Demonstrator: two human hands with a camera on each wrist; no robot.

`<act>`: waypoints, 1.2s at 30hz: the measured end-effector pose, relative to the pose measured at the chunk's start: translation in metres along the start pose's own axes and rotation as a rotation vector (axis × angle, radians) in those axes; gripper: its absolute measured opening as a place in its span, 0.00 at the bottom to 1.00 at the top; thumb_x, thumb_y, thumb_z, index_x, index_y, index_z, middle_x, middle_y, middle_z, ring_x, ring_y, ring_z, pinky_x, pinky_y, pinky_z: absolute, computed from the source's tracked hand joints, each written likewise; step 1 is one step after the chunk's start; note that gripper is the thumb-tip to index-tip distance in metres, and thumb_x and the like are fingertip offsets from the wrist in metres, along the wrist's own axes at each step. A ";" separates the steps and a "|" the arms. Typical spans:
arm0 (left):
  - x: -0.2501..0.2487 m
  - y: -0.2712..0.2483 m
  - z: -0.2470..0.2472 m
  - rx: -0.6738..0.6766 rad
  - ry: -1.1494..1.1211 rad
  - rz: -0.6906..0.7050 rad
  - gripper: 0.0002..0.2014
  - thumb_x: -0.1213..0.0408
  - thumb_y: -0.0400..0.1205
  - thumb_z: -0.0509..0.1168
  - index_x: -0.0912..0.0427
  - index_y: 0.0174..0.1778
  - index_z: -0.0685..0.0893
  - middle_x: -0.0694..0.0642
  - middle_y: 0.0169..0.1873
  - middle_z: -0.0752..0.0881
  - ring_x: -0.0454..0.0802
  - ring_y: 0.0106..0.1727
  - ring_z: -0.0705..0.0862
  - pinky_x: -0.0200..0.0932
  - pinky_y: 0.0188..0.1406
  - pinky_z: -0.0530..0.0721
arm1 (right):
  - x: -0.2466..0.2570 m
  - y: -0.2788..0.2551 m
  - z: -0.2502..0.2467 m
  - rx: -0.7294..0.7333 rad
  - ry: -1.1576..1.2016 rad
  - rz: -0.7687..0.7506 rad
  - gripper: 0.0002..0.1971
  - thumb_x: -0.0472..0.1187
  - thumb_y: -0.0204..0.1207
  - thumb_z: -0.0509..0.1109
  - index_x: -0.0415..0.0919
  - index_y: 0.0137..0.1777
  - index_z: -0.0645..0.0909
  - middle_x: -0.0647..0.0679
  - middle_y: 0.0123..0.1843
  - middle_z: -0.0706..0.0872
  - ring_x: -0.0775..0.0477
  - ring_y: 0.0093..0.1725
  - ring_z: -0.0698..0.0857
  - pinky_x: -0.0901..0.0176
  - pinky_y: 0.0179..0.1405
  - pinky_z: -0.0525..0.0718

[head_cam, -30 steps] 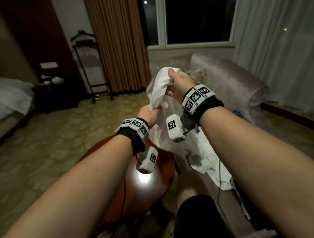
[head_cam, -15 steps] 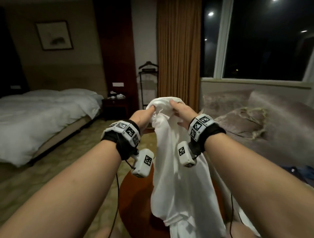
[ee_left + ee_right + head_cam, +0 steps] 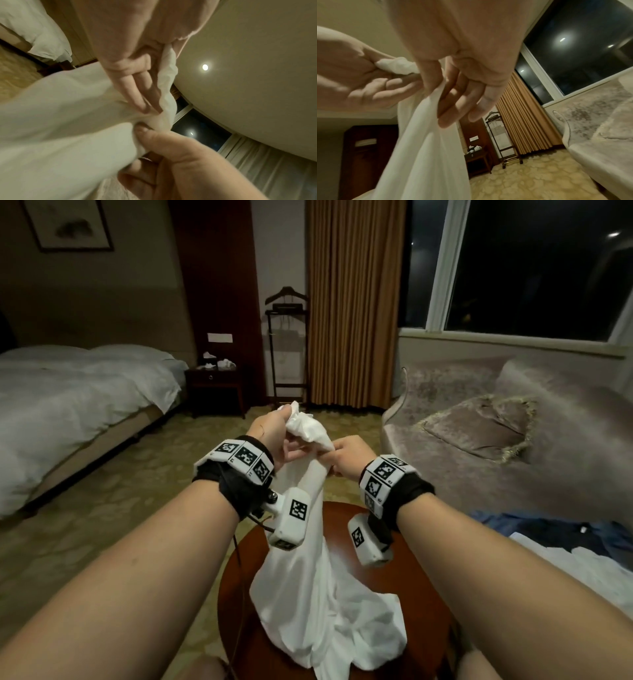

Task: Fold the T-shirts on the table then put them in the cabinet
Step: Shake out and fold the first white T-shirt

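Two hands hold one white T-shirt (image 3: 318,587) above the round wooden worktop (image 3: 404,570), its lower folds heaped on the wood. Left hand (image 3: 274,433) grip closed on a bunched end, raised higher; right hand (image 3: 349,455) grip pinching fabric just beside it. Beyond, sofa (image 3: 565,446) at right, bed (image 3: 68,405) at left, curtain (image 3: 356,302) farthest.

One white T-shirt (image 3: 318,594) held, two hands seen (left hand (image 3: 274,436), right hand (image 3: 349,455)); one round table (image 3: 421,604), one bed (image 3: 75,392), one cushion (image 3: 479,424) counted.
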State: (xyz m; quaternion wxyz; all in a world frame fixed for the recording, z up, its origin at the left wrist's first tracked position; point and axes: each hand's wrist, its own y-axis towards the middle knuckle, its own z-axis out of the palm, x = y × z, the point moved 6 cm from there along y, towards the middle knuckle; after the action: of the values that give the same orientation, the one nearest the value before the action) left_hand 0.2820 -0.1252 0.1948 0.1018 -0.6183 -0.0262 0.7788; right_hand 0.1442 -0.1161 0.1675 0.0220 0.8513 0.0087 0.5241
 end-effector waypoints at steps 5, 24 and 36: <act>-0.017 0.011 -0.018 -0.230 0.575 0.139 0.24 0.46 0.81 0.55 0.59 0.58 0.85 0.60 0.63 0.83 0.60 0.64 0.80 0.52 0.69 0.75 | -0.013 0.014 -0.019 -0.036 0.034 0.018 0.10 0.36 0.77 0.69 0.27 0.42 0.86 0.41 0.35 0.83 0.45 0.36 0.80 0.53 0.41 0.79; -0.015 -0.003 0.017 0.114 0.785 0.291 0.22 0.48 0.73 0.75 0.51 0.60 0.84 0.50 0.54 0.86 0.49 0.54 0.84 0.44 0.51 0.83 | -0.023 0.024 -0.058 -0.149 0.277 0.178 0.26 0.60 0.66 0.67 0.40 0.53 0.87 0.43 0.51 0.91 0.37 0.52 0.89 0.40 0.62 0.83; -0.005 -0.010 0.047 0.115 0.924 0.287 0.14 0.53 0.85 0.61 0.58 0.45 0.87 0.56 0.45 0.89 0.53 0.49 0.86 0.49 0.55 0.84 | -0.021 0.005 -0.051 -0.018 0.215 0.126 0.15 0.53 0.75 0.68 0.41 0.47 0.86 0.43 0.47 0.89 0.41 0.48 0.87 0.44 0.51 0.85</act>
State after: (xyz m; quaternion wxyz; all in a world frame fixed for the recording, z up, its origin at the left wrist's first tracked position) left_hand 0.2391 -0.1129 0.2119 0.0286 -0.8902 0.1503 0.4292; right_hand 0.0895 -0.1199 0.1715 -0.0043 0.7887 -0.0475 0.6130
